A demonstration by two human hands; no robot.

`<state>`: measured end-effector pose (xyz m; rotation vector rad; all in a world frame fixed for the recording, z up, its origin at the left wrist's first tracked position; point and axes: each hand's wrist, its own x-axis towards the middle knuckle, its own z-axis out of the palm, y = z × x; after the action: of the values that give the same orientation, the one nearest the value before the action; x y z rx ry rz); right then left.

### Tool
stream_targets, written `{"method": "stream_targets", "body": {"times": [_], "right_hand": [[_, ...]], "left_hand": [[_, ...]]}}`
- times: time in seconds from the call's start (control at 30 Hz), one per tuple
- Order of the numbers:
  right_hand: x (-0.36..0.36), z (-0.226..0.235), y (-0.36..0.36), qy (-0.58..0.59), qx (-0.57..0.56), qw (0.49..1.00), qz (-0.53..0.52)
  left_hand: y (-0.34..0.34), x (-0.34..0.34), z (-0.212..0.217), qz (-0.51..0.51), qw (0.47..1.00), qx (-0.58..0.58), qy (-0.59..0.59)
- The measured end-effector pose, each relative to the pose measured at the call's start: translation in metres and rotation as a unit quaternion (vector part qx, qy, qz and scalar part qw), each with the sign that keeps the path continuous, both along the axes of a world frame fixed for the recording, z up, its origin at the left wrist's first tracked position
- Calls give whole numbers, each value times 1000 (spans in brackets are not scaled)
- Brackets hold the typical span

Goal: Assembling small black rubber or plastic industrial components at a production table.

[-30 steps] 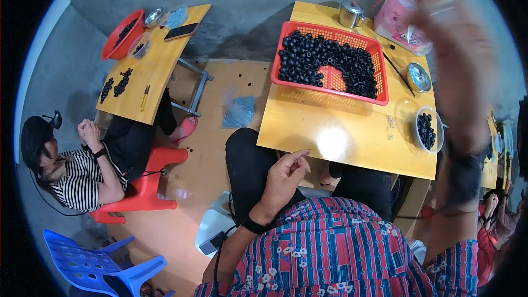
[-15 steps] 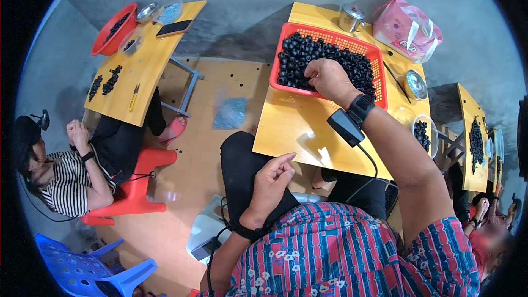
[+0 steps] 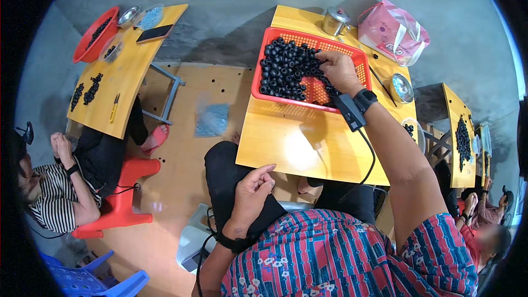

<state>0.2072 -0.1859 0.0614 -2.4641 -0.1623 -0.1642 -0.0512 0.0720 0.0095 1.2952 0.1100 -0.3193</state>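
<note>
A red plastic basket [image 3: 367,64] with mesh sides sits on my yellow table, holding many small black ring-like pieces [image 3: 283,74]. My right hand [image 3: 338,71] is inside it with the index finger stretched out, touching the pieces. The other fingertips point down and are partly hidden, and no piece shows in the grip. A bare patch of the basket floor shows just left of the palm. Over my lap, at the table's front edge, my left hand [image 3: 252,193] rests palm inward, fingers loosely bent and thumb apart, holding nothing.
Behind the basket stand a metal lidded cup [image 3: 336,21] and a pink bag [image 3: 393,33]. To its right are a dark stick [image 3: 383,86], a metal bowl [image 3: 401,88] and a clear tub. A cable runs from my right wrist. Other people sit at side tables [image 3: 144,60].
My right hand has moved to the right within the basket. Black pieces have shifted, baring part of the basket floor. The whole view has drifted slightly; my left hand stays over my lap.
</note>
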Motion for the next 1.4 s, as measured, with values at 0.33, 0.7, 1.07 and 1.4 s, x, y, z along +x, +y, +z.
{"method": "stream_targets", "body": {"times": [0.33,0.7,1.07,1.4], "right_hand": [[-1,-15,14,-19,-170,983,65],[-14,-12,3,250,115,959,70],[-64,27,11,165,338,926,40],[-187,58,47,173,411,856,262]], "left_hand": [[0,0,4,-11,1000,21,6],[0,-1,7,-10,999,30,-4],[-5,-8,11,-6,999,43,-26],[-16,0,42,-27,997,-72,6]]}}
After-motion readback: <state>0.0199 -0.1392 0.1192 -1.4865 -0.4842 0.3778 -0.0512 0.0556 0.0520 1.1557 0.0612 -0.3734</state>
